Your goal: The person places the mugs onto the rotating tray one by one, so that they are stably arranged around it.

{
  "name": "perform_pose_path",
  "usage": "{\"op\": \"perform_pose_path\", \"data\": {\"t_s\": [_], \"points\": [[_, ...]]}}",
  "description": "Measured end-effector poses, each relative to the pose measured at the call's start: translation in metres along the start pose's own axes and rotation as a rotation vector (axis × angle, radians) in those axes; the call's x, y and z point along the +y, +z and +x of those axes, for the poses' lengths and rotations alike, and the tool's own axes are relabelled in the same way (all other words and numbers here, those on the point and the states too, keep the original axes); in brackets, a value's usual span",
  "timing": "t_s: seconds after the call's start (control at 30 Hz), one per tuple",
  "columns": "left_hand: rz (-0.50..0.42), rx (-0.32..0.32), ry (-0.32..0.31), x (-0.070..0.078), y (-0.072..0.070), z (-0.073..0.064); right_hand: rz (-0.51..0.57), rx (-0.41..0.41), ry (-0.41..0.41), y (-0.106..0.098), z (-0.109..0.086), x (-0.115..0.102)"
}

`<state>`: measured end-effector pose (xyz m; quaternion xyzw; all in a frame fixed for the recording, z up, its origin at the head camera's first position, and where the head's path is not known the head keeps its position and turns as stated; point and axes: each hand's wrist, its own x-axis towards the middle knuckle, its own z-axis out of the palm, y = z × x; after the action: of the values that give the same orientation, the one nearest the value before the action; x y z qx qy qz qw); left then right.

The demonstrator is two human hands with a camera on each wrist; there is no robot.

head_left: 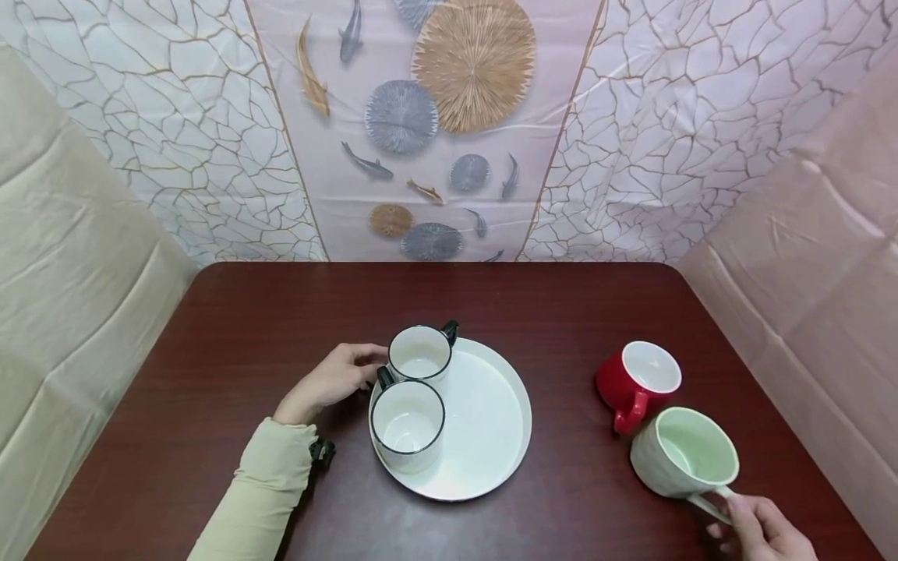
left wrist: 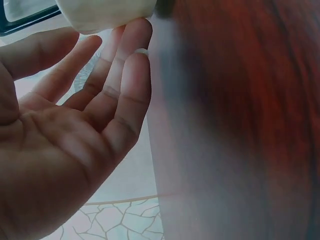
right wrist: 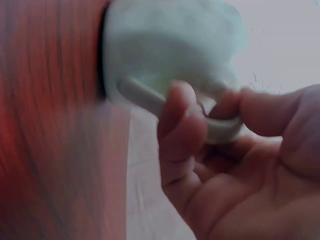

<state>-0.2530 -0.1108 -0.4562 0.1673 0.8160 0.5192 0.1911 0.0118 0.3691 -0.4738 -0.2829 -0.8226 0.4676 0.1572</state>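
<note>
My left hand is beside the rear white mug, which has a black rim and a black handle pointing away to the right. In the left wrist view, loosely bent fingers bring their tips right to the wall of a white mug. A second black-rimmed white mug stands just in front, on the white round tray. At the right, my right hand pinches the handle of a pale green mug between thumb and fingers. The right wrist view shows the fingers around that handle.
A red mug with a white inside stands just behind the green mug, its handle toward me. The dark brown table ends at a patterned back curtain. Beige padded walls rise at both sides.
</note>
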Motion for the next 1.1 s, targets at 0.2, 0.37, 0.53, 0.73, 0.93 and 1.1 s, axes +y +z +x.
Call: {"op": "perform_pose_path", "data": {"t_s": [0.2,0.37,0.53,0.73,0.93,1.1], "points": [[0.014,0.006,0.006,-0.001,0.000,0.001,0.233,-0.053,-0.030,-0.008,-0.004,0.009],[0.022,0.013,-0.011,-0.001,-0.002,0.003,0.309,-0.121,-0.075,-0.011,-0.011,-0.010],[0.020,0.014,-0.019,-0.001,-0.001,0.003,0.343,-0.274,-0.296,0.009,-0.017,-0.051],[0.011,0.019,-0.009,0.000,-0.002,0.004,0.595,-0.561,-0.511,0.055,-0.013,-0.104],[0.014,0.019,-0.018,-0.002,0.000,0.003,0.466,-0.535,-0.554,0.100,0.002,-0.139],[0.012,0.021,-0.003,-0.002,0.001,0.002,0.337,-0.532,-0.487,0.127,0.013,-0.148]]}}
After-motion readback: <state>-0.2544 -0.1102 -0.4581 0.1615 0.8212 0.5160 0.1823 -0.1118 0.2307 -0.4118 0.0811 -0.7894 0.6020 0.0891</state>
